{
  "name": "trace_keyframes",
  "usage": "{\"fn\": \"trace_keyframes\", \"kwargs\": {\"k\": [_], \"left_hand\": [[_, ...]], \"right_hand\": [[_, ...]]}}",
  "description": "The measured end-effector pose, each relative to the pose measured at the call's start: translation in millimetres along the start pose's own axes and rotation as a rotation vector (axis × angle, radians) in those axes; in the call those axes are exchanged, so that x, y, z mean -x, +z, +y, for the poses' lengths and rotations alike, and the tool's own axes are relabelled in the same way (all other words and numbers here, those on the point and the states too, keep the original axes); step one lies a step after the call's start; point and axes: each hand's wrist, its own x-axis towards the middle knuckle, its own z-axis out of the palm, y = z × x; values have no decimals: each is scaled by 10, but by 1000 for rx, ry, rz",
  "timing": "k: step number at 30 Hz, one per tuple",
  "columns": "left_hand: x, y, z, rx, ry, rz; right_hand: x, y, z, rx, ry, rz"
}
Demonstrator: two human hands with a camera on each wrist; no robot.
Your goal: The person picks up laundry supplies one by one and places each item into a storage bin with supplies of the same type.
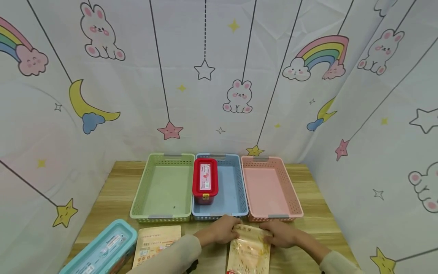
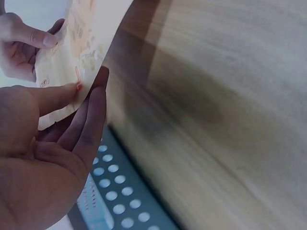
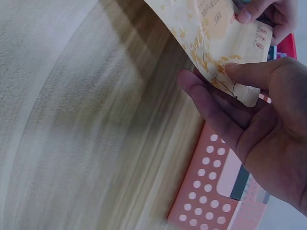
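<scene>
A cream-coloured pouch with a gold plant print is held at its top corners by both hands. My left hand pinches the left corner, thumb on the printed face and fingers behind, as the left wrist view shows on the pouch. On the other corner my right hand grips the same way; in the right wrist view its thumb presses the front. The pouch's lower end is cut off in the head view. In front of the hands stand the blue basket and the pink basket.
A red-lidded box stands in the blue basket's left side. The green basket is left of it. At the front left lie a second cream pouch, partly behind the left sleeve, and a light-blue lidded box. Printed fabric walls surround the table.
</scene>
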Motion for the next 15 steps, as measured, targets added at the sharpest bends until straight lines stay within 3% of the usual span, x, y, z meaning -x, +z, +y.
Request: {"fn": "trace_keyframes", "kwargs": {"k": [4, 11, 15], "left_hand": [[42, -97, 11, 24, 6, -20], [107, -303, 88, 63, -18, -10], [107, -404, 85, 68, -13, 1]], "right_hand": [[11, -88, -62, -80, 0, -18], [37, -178, -80, -455, -10, -75], [35, -245, -120, -530, -2, -81]]}}
